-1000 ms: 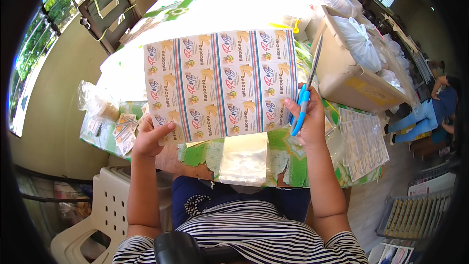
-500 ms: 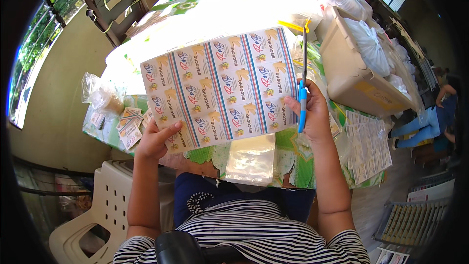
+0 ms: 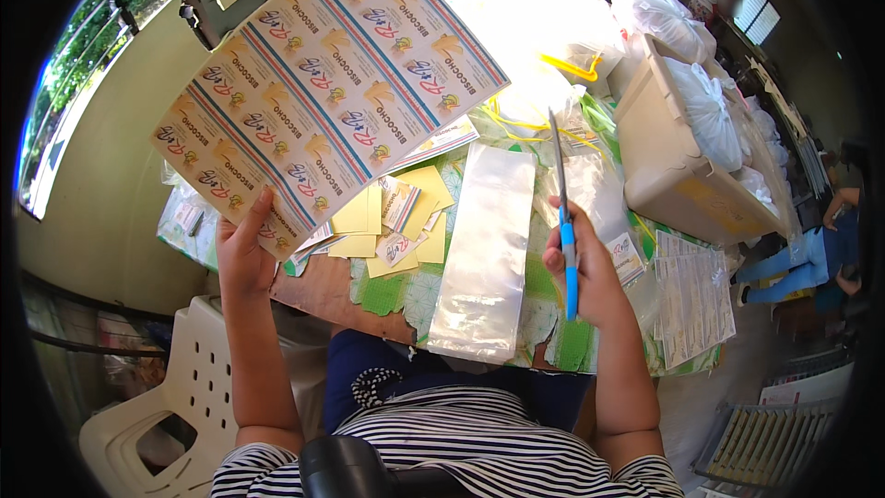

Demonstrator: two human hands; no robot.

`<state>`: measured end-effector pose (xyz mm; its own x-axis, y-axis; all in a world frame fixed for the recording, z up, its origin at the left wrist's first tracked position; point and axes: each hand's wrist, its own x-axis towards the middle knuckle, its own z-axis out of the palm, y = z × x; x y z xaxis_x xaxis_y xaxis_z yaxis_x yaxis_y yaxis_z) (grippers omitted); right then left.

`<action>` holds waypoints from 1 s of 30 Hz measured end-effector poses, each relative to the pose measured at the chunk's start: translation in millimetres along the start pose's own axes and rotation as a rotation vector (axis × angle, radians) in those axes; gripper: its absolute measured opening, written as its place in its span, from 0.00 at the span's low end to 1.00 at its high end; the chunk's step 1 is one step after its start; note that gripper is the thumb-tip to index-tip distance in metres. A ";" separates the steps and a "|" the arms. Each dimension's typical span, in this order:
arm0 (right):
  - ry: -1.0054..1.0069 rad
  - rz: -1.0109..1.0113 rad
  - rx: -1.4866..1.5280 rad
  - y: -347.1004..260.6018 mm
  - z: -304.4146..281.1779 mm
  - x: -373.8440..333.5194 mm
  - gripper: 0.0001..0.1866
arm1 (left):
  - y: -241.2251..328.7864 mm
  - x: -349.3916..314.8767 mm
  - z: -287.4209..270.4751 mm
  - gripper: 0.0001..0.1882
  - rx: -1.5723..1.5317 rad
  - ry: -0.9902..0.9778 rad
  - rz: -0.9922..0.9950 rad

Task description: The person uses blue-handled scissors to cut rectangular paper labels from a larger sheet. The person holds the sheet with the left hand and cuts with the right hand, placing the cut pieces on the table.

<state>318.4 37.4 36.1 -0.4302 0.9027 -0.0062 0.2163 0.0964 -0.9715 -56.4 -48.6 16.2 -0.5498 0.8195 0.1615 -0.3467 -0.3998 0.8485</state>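
Cluttered counter (image 3: 318, 288): left hand (image 3: 245, 254) pinching sheet (image 3: 323, 83) near its lower corner, right hand (image 3: 590, 267) wrapped round scissors (image 3: 568, 254); sheet best held flat, blades (image 3: 558, 155) clear of it.

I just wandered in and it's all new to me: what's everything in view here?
Label sheet: 1, white with blue and red stripes, raised in left grip
Scissors: 1, blue-handled, in right grip
Plastic sleeves: count unclear, transparent, near middle of table
Cards: several, pale yellow, left of sleeves
Cut labels: several, white printed, among cards
Printed sheets: count unclear, pale, table's right
Crate: 1, tan, right of table
Plastic bags: several, white, in crate
Table cover: 1, green and white, under sleeves
Chair: at least 1, cream, lower left
Slatted rack: 1, yellowish slats, lower right
Background people: at least 2, one in blue jeans, right
Left grip: 1, bare, on sheet's lower corner
Right grip: 1, bare, around scissors' handles
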 end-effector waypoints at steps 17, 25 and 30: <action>-0.487 0.006 0.099 -30.5 38.7 6.3 0.35 | 20.3 -15.6 -0.8 0.15 0.191 -0.153 0.031; -0.494 -0.098 0.098 -24.5 42.7 3.9 0.39 | 21.5 -18.1 -0.4 0.16 0.204 -0.152 0.037; -0.497 -0.095 0.134 -26.7 39.8 2.0 0.41 | 21.8 -17.6 0.0 0.16 0.204 -0.160 0.044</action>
<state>276.9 19.9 52.6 -0.8135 0.5815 0.0032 0.0564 0.0843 -0.9948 -54.2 -71.8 31.9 -0.4282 0.8643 0.2640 -0.1561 -0.3585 0.9204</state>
